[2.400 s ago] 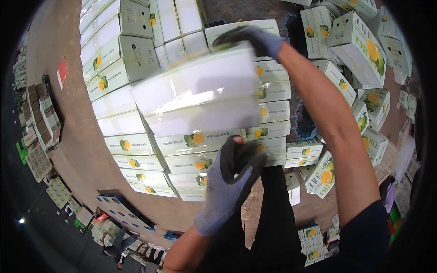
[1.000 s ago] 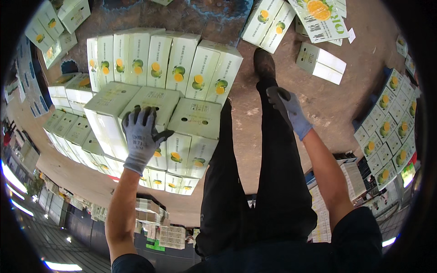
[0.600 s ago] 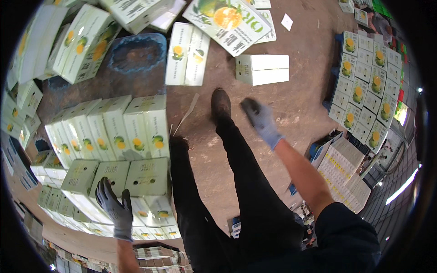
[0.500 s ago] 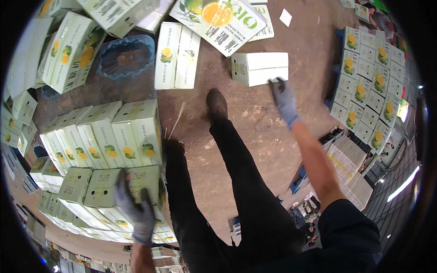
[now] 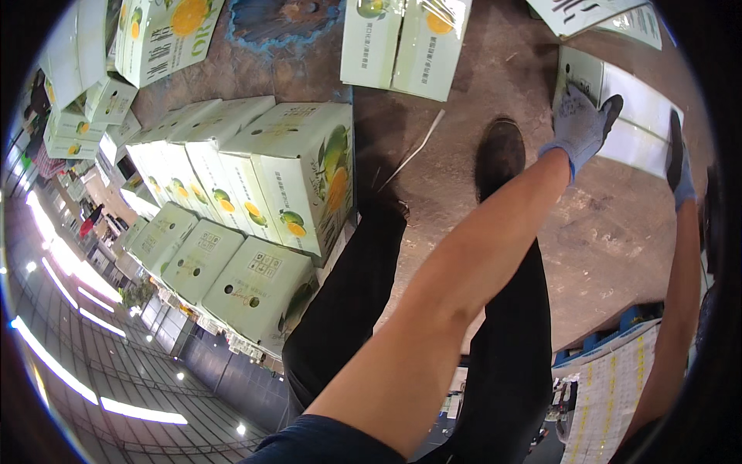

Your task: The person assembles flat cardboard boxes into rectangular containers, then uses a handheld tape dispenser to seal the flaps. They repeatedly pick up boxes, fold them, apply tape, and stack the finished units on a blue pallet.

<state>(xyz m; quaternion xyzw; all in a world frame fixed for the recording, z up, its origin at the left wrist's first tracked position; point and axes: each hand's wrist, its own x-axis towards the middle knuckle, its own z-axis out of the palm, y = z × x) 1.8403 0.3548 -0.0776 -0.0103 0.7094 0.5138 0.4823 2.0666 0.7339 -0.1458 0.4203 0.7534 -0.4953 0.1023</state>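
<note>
A white carton lies on the floor at the right, a seam along its upper side. Its green left end has a hole. My left hand, in a grey glove, grips that end, fingers over the end face and thumb on the white side. At the opposite end, my gloved right hand presses against the carton with its fingers straight; part of it is hard to see near the dark rim. The two hands hold the carton between them.
Stacked citrus cartons stand left of my legs, with a lower row nearer. Another carton sits on the floor ahead. Flattened printed cardboard lies at the far right. A pale strip lies before my foot.
My left hand has left the stacked cartons and crossed to the white carton's left end. My right hand has moved to its right end. The view has swung left.
</note>
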